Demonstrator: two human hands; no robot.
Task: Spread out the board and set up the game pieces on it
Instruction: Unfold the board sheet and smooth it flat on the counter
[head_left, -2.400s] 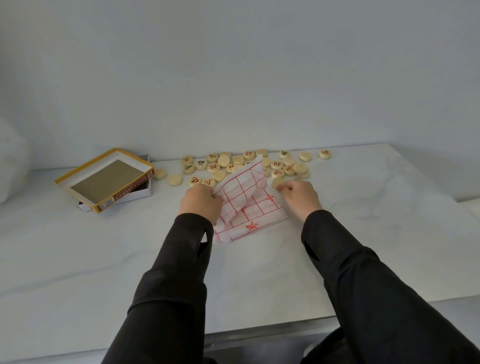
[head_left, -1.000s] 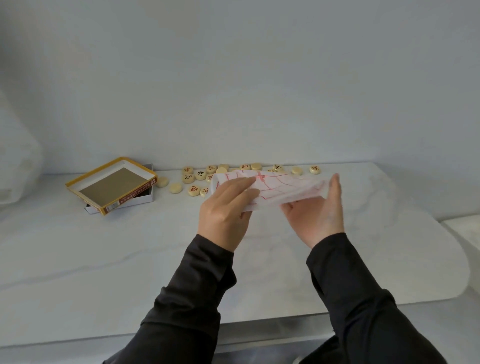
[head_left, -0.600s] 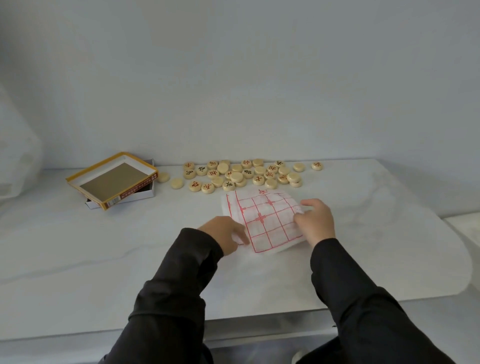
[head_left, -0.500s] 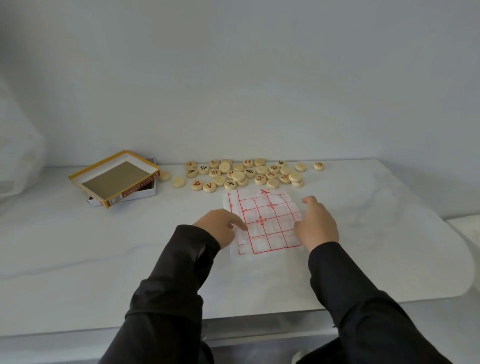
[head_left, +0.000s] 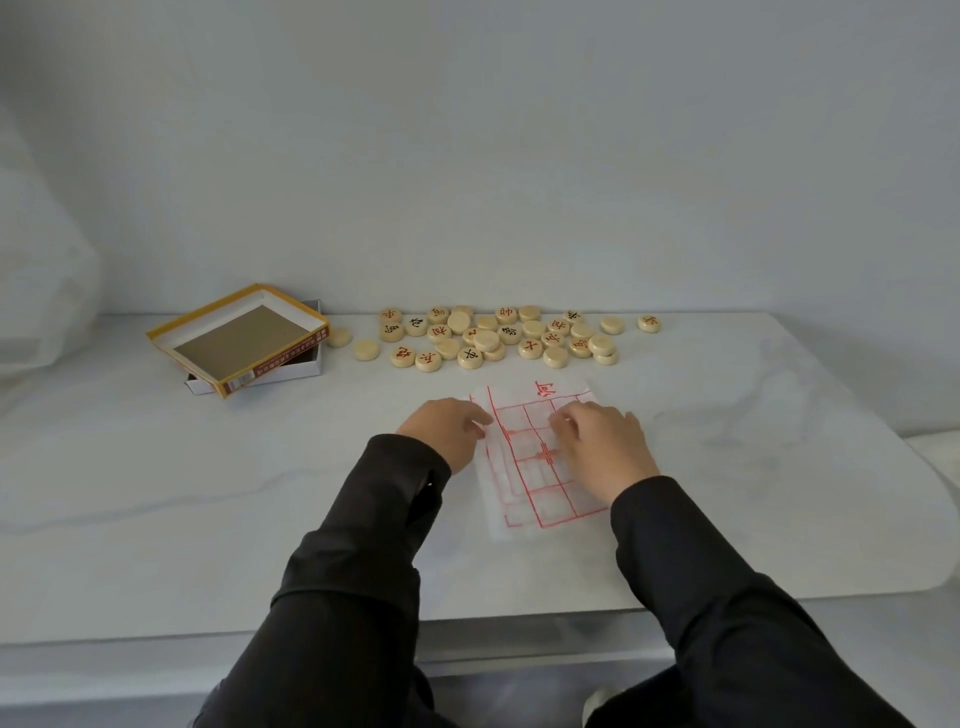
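Observation:
A folded paper board with a red grid lies on the white marble table, in several layers. My left hand lies at its left edge and its fingertips pinch a layer there. On the right part of the sheet lies my right hand, its curled fingers pinching the paper near the top. Behind the board a loose heap of round wooden game pieces with red and black characters is spread along the wall.
An open yellow-edged box lid leans on its white tray at the back left. A white plastic bag stands at the far left. The table's front edge runs below my sleeves, and its right end is rounded.
The folded board was lifted off the table, turned in the air and laid down flat nearer to me. Both hands then closed in on its edges and took hold of layers.

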